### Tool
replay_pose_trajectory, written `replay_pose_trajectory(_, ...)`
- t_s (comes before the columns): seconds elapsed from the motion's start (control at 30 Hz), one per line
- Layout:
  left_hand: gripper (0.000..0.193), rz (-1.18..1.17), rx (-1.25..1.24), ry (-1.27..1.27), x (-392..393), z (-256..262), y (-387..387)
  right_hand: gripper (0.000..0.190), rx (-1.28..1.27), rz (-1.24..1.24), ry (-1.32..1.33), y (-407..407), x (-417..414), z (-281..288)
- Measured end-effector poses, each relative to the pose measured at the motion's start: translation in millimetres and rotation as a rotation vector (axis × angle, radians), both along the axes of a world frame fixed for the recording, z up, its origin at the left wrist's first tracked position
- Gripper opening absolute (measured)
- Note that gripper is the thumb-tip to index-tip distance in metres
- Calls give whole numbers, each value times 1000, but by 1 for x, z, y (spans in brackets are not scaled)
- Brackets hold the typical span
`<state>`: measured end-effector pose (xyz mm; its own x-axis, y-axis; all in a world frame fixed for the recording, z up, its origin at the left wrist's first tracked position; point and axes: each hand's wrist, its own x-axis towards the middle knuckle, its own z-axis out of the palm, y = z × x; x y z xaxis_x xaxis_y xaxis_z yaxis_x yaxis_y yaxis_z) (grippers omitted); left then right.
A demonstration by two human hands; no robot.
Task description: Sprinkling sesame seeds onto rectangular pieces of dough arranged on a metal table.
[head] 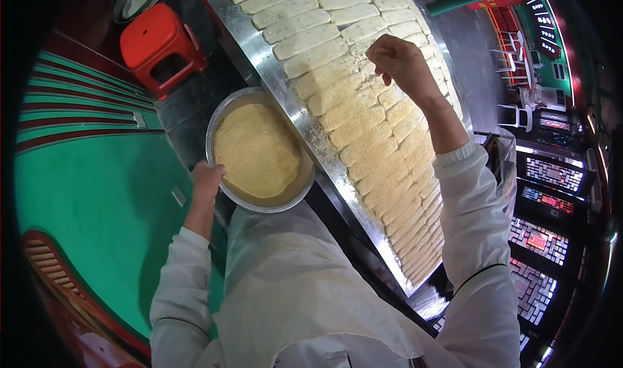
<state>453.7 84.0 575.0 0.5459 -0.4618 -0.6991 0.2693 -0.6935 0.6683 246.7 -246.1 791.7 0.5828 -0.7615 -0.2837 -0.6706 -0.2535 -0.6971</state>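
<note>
My left hand grips the near left rim of a round metal basin, thumb over the edge. Inside lies a heap of fine yellow crumbs. The basin is tilted against the edge of a stainless steel table. My right hand hovers over rows of flat, oblong dough pieces, its fingers curled together with crumbs at the tips. Grains show just below them. Pieces on the near part carry a yellow coating; those at the far end look pale and bare.
A red plastic stool stands at the upper left, beside a round pan. A green wall runs along my left. White chairs are at the far right. A clear plastic bag hangs by the table's right side.
</note>
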Motion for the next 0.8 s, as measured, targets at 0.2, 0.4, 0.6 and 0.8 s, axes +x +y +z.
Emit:
replay_pose_trajectory(0.2, 26, -19, 1, -6, 10, -2, -2, 11, 47, -27, -23, -11, -10, 5)
replay_pose_trajectory(0.4, 25, -7, -34, 20, 10, 4, -3, 9, 38, -164, -33, -27, -63, -17)
replay_pose_trajectory(0.6, 25, -35, 24, -4, 13, 16, 3, 13, -373, -103, -207, 1, -60, -38)
replay_pose_trajectory(0.8, 24, -8, 42, 2, 6, 26, 6, 47, 557, 150, 123, 155, -22, -191)
